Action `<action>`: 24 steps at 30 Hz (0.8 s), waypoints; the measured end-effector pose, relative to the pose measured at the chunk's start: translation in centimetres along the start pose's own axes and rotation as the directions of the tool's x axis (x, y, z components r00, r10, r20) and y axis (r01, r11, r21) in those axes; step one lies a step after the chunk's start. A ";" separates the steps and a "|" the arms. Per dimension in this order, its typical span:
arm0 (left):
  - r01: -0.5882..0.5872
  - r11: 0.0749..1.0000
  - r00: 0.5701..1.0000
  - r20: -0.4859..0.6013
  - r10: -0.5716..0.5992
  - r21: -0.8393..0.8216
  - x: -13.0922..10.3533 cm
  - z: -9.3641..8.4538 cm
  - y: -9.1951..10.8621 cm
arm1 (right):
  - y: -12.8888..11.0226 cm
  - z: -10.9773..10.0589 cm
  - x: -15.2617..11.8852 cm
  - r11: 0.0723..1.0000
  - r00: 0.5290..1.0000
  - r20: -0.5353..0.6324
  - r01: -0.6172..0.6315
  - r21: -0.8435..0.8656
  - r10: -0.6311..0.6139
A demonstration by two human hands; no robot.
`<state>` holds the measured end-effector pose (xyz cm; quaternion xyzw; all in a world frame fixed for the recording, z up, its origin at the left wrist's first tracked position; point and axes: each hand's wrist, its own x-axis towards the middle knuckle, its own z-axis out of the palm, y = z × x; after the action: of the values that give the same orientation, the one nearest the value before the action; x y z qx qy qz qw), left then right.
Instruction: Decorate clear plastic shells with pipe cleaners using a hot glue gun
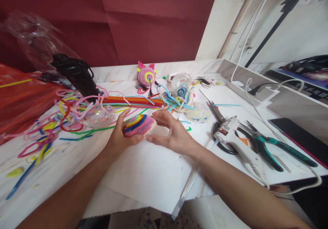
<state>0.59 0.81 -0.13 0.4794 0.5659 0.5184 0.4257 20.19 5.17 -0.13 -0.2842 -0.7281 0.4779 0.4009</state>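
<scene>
A round craft piece (138,125) with rainbow-coloured rings is held up over a white paper sheet (143,174). My left hand (120,133) grips its left side, thumb underneath. On the piece's right edge, the fingers and thumb of my right hand (170,131) close round a pale part. Behind them stands a pink ringed ornament (147,76) with two pointed ears and dark tassels. A bundle of orange and red pipe cleaners (133,101) lies between the hands and the ornament.
Loose pipe cleaners (68,111) and a black bottle-like object (77,75) are at the left. On the right lie scissors (216,111), a white glue gun (234,133) with its glue stick and cord, green-handled pliers (269,143) and a dark phone (297,137). Clear plastic shells stand behind.
</scene>
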 end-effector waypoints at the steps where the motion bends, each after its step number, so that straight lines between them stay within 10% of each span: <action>1: 0.001 1.000 1.000 0.001 -0.001 0.003 0.0 0.0 -0.1 | 0.2 0.1 0.0 1.000 1.000 -0.011 0.007 -0.015 -0.007; 18: -0.029 0.998 0.999 0.043 0.032 -0.064 0.7 -0.3 -1.3 | -0.3 -0.3 0.5 0.993 0.997 -0.067 0.016 -0.116 -0.024; 24: -0.002 0.996 0.999 0.033 0.005 -0.087 0.8 -0.1 -1.1 | -4.6 -4.7 -2.2 0.902 0.955 -0.203 0.116 -0.416 -0.216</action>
<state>0.19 1.58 -1.23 0.4699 0.5347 0.5354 0.4546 25.22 3.84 4.44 -0.3528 -0.7770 0.2446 0.4604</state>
